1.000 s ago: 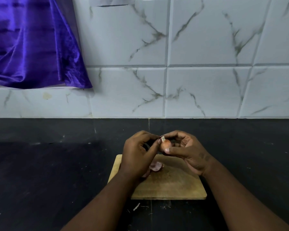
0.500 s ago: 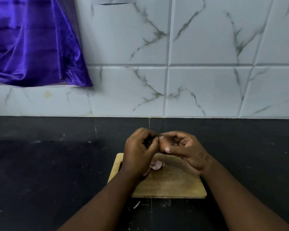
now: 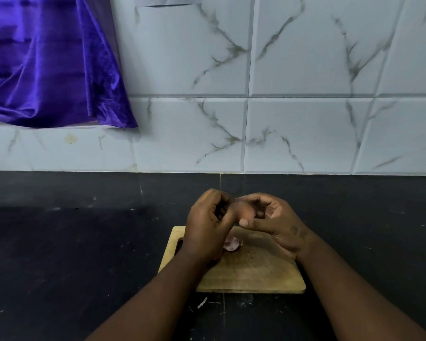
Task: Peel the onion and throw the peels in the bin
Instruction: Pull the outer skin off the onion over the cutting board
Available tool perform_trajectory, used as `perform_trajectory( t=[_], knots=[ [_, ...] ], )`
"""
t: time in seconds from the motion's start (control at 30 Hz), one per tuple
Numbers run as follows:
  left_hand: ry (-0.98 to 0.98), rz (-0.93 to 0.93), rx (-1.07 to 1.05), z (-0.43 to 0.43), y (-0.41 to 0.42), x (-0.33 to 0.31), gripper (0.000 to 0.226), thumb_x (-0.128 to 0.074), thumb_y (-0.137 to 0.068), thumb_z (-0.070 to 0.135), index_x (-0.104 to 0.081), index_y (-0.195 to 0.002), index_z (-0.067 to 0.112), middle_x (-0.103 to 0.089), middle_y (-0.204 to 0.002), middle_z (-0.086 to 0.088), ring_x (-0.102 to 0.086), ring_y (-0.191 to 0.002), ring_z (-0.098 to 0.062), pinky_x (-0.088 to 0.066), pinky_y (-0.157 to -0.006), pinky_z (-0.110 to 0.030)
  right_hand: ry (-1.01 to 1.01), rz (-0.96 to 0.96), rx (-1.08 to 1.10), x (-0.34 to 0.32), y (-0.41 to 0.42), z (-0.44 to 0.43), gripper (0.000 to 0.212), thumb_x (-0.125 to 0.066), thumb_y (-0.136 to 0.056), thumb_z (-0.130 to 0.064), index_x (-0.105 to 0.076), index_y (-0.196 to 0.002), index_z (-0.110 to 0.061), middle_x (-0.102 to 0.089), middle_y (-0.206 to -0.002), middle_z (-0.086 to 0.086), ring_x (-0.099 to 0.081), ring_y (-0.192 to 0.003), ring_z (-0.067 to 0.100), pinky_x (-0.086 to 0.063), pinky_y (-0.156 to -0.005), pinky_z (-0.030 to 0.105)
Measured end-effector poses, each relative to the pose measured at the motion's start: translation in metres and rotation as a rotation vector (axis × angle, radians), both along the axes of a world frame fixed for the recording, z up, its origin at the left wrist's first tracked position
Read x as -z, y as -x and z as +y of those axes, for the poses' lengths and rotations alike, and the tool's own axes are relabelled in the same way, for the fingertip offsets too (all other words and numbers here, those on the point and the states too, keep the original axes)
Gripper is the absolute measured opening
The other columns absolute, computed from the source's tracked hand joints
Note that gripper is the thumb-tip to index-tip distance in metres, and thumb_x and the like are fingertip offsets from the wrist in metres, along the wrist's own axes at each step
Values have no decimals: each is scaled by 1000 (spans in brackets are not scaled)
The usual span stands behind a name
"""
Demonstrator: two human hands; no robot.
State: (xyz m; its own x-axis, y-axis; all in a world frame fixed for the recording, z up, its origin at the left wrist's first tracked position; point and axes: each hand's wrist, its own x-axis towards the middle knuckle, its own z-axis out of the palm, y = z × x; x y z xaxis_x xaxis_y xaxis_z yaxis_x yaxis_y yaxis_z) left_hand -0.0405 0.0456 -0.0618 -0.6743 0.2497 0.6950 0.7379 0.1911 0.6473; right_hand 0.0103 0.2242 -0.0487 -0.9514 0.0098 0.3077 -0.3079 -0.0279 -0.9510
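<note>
A second ago the onion [image 3: 247, 210] showed clearly between the fingertips, with a pale tip of skin standing up on its top. Now the two hands have closed together over it and only a small part of its brown side is seen; the pale tip is hidden. The right hand [image 3: 276, 222] cups the onion from the right and far side, with the fingers curled round it and the thumb stretched under it. The left hand [image 3: 208, 225] presses against the left side of the onion with tightly curled fingers. I think it is pulling at the skin, but I cannot tell if a piece is between its fingertips. The onion is held in the air, above the far edge of the board [image 3: 256, 274]. So the peeling goes on and is not finished.

The peels [image 3: 233, 243] lie on the board as before, just right of the left wrist; they are not yet thrown away. A small pale scrap [image 3: 202, 302] lies on the dark counter [image 3: 84, 242], near the board's near edge. A purple cloth [image 3: 47, 65] hangs at far left, before the tiled wall [image 3: 305, 70]. The bin is not in view, so the way to it cannot be judged. Nothing stands between the hands and the peels.
</note>
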Motion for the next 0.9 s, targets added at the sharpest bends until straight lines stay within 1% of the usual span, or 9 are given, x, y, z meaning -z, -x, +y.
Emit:
perform_trajectory(
  t=[0.13, 0.2, 0.3, 0.37, 0.53, 0.63, 0.73, 0.83, 0.9],
  knots=[
    [4, -43, 4, 2, 1, 1, 13, -67, -101, 17, -63, -93, 27, -62, -90, 8, -60, -83, -12, -49, -66, -23, 15, -5, 1, -1, -2, 1, 49, -85, -73, -3, -72, -120, -7, -74, -121, 18, -69, -118, 38, -55, -102, 52],
    [-24, -67, -14, 2, 2, 2, 14, -66, -101, 16, -61, -91, 25, -61, -88, 6, -59, -80, -13, -48, -65, -25, 53, -14, -28, -1, -2, 1, 48, -82, -77, 0, -71, -123, -7, -74, -122, 19, -69, -118, 36, -56, -101, 48],
    [-50, -103, -14, 2, 5, 3, 13, -65, -100, 14, -62, -90, 21, -62, -87, 3, -60, -79, -17, -50, -67, -37, 166, -44, -39, -3, 0, 2, 46, -74, -77, 1, -69, -122, -6, -73, -118, 22, -71, -103, 32, -61, -85, 37],
    [-40, -108, -2, 2, 5, 3, 14, -65, -100, 13, -61, -89, 21, -62, -86, 1, -59, -77, -19, -51, -67, -42, 246, -66, -51, -3, 2, 2, 42, -69, -76, 0, -67, -118, -4, -71, -114, 26, -70, -96, 30, -61, -77, 35],
    [-22, -126, -66, 1, 4, 3, 18, -66, -98, 15, -59, -84, 24, -61, -82, 3, -58, -74, -16, -50, -66, -44, 262, -68, -80, -2, 2, 3, 34, -63, -76, -1, -64, -110, -4, -70, -106, 23, -70, -90, 28, -61, -70, 34],
    [47, -131, -140, -1, 6, 2, 14, -67, -95, 19, -60, -83, 19, -61, -80, 1, -58, -75, -19, -50, -65, -46, 317, -44, -73, -2, 4, 7, 36, -60, -77, -2, -63, -112, -2, -67, -112, 28, -67, -93, 34, -62, -71, 35],
    [197, -183, -152, -3, 4, 2, 12, -64, -89, 24, -63, -78, 19, -65, -74, 2, -62, -72, -19, -54, -64, -48, 318, -31, -53, -2, 5, 11, 37, -58, -76, -3, -66, -112, -1, -68, -108, 23, -68, -93, 34, -62, -71, 34],
    [322, -155, -130, -4, -2, 3, 25, -61, -90, 33, -64, -69, 20, -64, -63, 2, -60, -63, -14, -47, -56, -38, 284, -62, -65, -1, 4, 10, 38, -58, -78, -5, -70, -113, -1, -71, -105, 20, -72, -88, 27, -62, -71, 33],
    [300, -109, -136, -4, -1, 4, 31, -57, -91, 41, -63, -68, 20, -60, -63, 2, -58, -63, -14, -44, -56, -36, 266, -90, -69, 0, 4, 9, 39, -59, -78, -6, -70, -115, -2, -71, -106, 20, -71, -88, 25, -62, -72, 32]
  ],
)
